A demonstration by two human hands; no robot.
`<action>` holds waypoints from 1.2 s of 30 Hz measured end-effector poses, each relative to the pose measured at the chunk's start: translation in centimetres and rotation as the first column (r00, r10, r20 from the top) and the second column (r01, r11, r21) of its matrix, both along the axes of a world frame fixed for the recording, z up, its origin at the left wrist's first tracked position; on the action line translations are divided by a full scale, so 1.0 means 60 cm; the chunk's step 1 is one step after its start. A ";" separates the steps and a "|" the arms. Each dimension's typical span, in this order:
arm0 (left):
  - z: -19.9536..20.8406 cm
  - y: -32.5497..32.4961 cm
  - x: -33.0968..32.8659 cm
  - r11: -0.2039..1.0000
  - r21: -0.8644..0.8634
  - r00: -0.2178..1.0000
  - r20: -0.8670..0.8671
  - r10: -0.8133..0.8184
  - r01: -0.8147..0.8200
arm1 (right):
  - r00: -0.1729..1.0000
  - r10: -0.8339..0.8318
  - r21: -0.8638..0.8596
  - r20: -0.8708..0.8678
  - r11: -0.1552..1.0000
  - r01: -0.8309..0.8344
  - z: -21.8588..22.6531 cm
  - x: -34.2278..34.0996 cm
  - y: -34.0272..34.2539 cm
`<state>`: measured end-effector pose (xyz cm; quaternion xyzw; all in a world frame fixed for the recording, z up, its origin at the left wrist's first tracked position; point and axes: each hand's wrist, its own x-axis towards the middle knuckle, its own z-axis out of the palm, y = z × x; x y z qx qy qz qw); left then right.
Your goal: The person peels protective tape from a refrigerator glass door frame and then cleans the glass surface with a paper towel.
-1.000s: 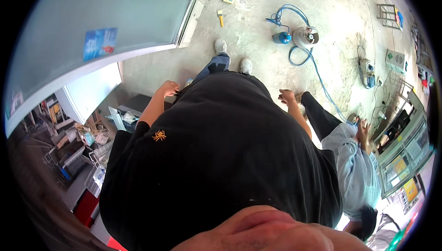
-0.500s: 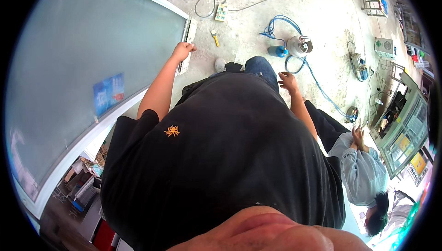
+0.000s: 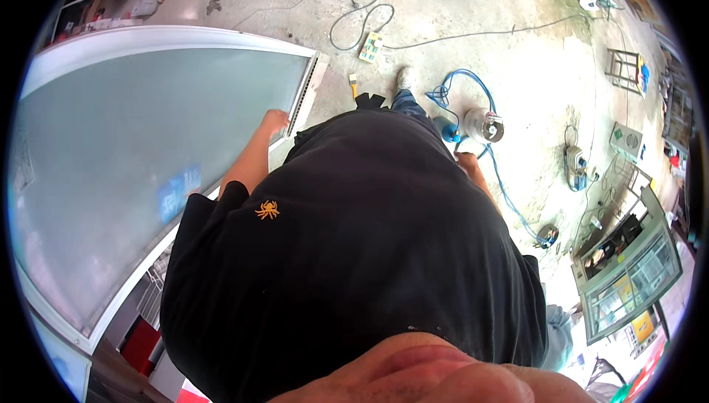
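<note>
My left hand (image 3: 276, 120) hangs beside a large glass-fronted cabinet (image 3: 170, 100), close to its vented end strip (image 3: 304, 93). The fingers look curled in, slightly blurred, with nothing seen in them. Whether the hand touches the cabinet I cannot tell. My right hand (image 3: 467, 159) is low at my right side, partly behind my black shirt (image 3: 369, 218), and its fingers are hard to make out. Just beyond it on the floor stand a small blue gas cylinder (image 3: 447, 130) and a silver-grey tank (image 3: 484, 126), with a blue hose (image 3: 473, 76) looped around them.
A yellow-handled paintbrush (image 3: 354, 85) and a power strip (image 3: 371, 47) with trailing grey cable lie ahead on the concrete floor. To the right are a pump-like machine (image 3: 575, 168), a metal stool (image 3: 625, 70), a boxy unit (image 3: 626, 141) and a glazed cabinet (image 3: 628, 277).
Floor things and the left cabinet have shifted down in view. My left hand has drawn back from the cabinet's end; my right hand is closer to my body. The other person is mostly hidden now.
</note>
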<state>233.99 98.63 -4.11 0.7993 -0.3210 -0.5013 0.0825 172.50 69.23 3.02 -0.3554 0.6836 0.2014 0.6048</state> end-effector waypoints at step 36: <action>0.126 -0.733 0.402 0.897 -0.410 0.959 0.144 0.244 -0.166 | 0.827 0.549 -0.348 0.122 0.804 -0.482 -0.038 0.597 -0.669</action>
